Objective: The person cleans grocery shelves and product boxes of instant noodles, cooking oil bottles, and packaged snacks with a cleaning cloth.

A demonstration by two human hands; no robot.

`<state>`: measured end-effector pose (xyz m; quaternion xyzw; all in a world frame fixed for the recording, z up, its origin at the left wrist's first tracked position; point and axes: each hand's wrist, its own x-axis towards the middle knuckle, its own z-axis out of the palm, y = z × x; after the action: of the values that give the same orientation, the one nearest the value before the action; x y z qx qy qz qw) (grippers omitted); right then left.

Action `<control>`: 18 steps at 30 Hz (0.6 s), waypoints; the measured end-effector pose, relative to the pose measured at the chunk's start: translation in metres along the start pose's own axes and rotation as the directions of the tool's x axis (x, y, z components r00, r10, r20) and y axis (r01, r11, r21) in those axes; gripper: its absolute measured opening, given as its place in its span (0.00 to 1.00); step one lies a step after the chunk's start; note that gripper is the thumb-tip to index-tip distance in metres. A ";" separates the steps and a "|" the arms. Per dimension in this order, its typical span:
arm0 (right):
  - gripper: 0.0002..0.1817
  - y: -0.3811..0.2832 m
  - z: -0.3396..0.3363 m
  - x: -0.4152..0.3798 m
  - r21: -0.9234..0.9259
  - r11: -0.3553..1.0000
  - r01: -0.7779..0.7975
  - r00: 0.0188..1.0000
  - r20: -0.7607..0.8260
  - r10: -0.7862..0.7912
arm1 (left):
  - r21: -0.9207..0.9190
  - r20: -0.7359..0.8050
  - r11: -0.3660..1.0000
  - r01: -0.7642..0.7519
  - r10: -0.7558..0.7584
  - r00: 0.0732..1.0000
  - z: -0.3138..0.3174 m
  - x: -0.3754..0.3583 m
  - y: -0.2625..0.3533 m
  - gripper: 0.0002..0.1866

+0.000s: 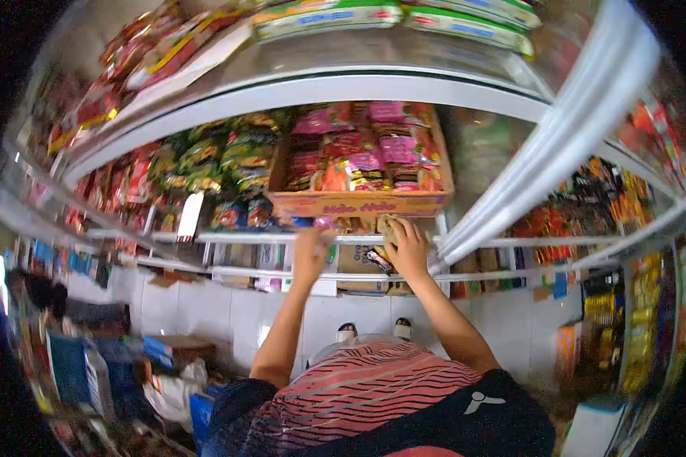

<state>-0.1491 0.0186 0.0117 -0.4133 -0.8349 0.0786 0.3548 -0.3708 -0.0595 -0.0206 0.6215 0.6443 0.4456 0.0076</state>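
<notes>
An open cardboard box (358, 206) full of pink and red packets (398, 148) sits on the shelf in front of me. Below its front edge, my left hand (311, 247) is raised near the shelf rail, its fingers smeared by motion. To the right, my right hand (405, 242) has its fingers bent over a crumpled beige cloth (387, 226) at the box's lower front edge. More pink packets (343, 224) show between the hands, beneath the box.
Green packets (248, 148) and red ones lie left of the box. A white shelf post (541, 145) slants down on the right, with white rails (259, 238) across the front. Boxes (179, 350) and a white bag (177, 392) stand on the floor at left.
</notes>
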 end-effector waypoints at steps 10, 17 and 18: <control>0.19 0.002 0.005 0.009 0.208 0.970 0.125 0.967 0.191 -0.166 | 0.377 0.177 0.900 -0.219 0.162 0.971 -0.012 -0.001 0.004 0.22; 0.23 0.020 -0.024 -0.013 0.083 0.993 -0.081 0.996 0.035 0.079 | 0.361 -0.310 0.899 0.248 -0.135 0.941 -0.083 -0.003 -0.104 0.15; 0.23 0.020 -0.021 -0.014 0.073 0.995 -0.073 0.997 0.020 0.071 | 0.315 -0.393 0.892 0.325 -0.189 0.900 -0.094 0.004 -0.124 0.13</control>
<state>-0.1167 0.0180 0.0118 -0.4292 -0.8190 0.1255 0.3595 -0.5231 -0.0880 -0.0341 0.4293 0.7853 0.4140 -0.1663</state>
